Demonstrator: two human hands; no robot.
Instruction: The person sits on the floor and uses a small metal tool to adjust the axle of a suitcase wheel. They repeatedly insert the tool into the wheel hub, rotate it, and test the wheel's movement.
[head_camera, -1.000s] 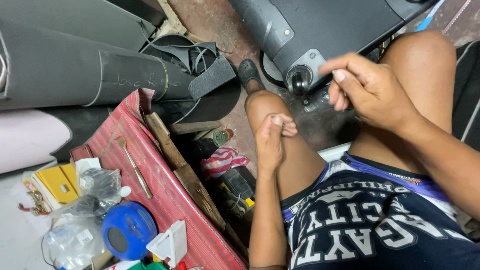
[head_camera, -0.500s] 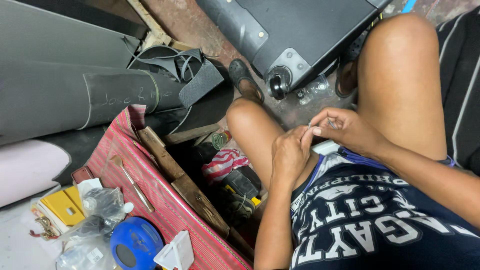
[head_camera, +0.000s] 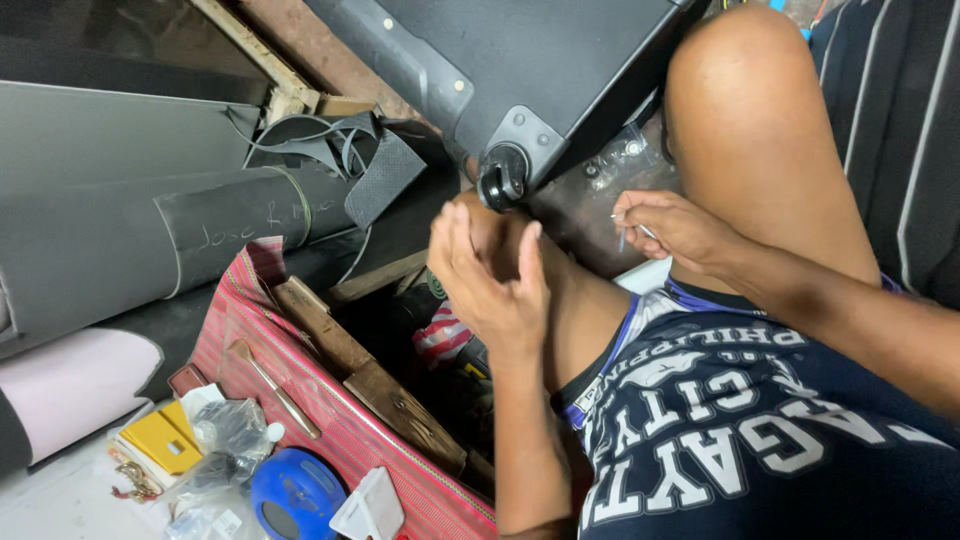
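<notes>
Now at frame centre: left hand raised just below the wheel at the corner of the dark suitcase, fingers loosely spread, holding nothing visible. Right hand, right of centre over the thigh, pinches a thin metal pin between fingertips. Judgement: wheel-fitting step in hand; the next move calls for lining the pin with the wheel mount while the left hand steadies it. Small hardware bag lies upper right, beside the knee. Red tray with tools lower left.
</notes>
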